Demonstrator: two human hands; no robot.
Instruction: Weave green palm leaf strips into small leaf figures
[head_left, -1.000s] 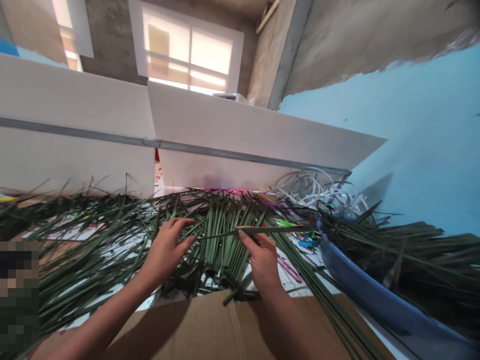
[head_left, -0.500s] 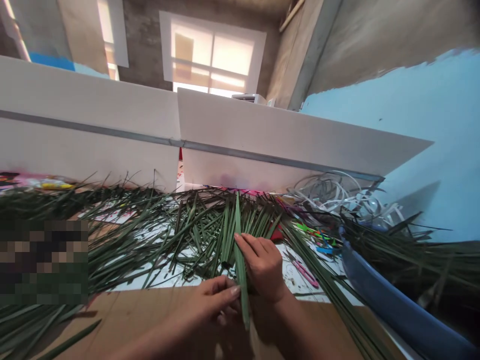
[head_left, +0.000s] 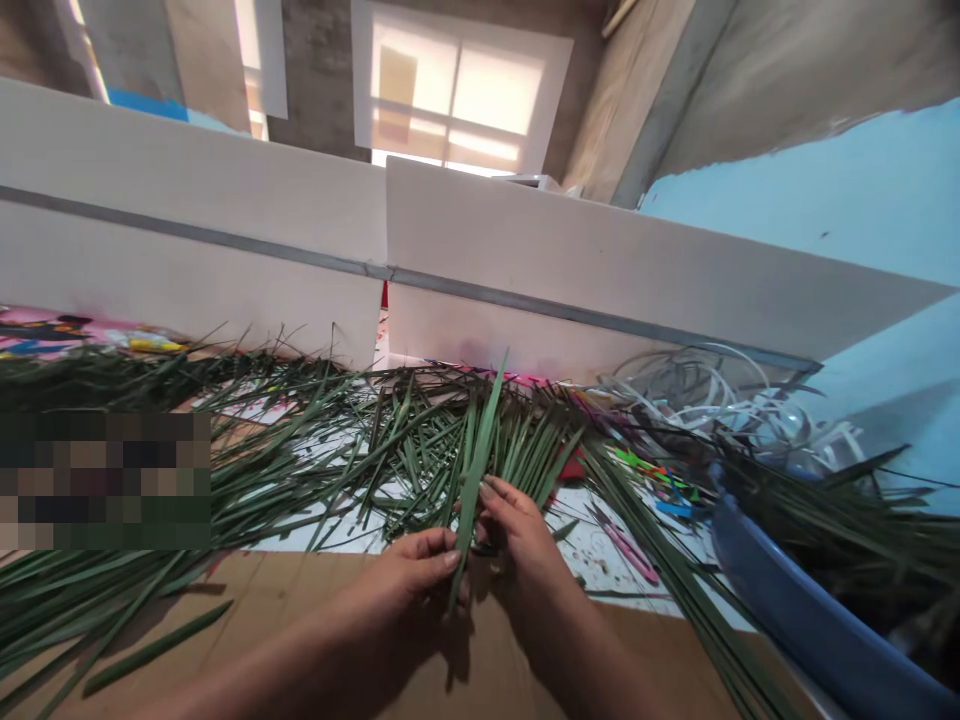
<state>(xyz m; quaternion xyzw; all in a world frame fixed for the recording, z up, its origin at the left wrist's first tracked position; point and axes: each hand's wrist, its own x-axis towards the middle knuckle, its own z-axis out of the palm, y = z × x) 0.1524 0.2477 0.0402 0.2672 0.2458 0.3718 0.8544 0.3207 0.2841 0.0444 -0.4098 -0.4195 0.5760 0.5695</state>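
A long green leaf blade (head_left: 481, 441) stands nearly upright before me, its narrow tip pointing away. My left hand (head_left: 424, 566) pinches its lower part between thumb and fingers. Higher up, my right hand (head_left: 519, 532) is closed at the blade's right edge, thumb and fingertips against it. Some of its fingers are hidden. Behind both hands, a heap of cut leaf strips (head_left: 420, 440) lies on the white tabletop (head_left: 360, 535). Pink-handled scissors (head_left: 626, 547) rest to the right of my right hand.
Brown cardboard (head_left: 300, 620) covers the near edge. A blue basin (head_left: 795, 590) full of leaves stands at right, with white plastic strapping (head_left: 720, 395) behind it. More leaves (head_left: 150, 560) spread over the left. A white partition (head_left: 600, 250) closes off the back.
The blade now leans to the right at its tip, its lower end drawn up between my hands. My right hand has shifted slightly down along it. The view has turned a little left.
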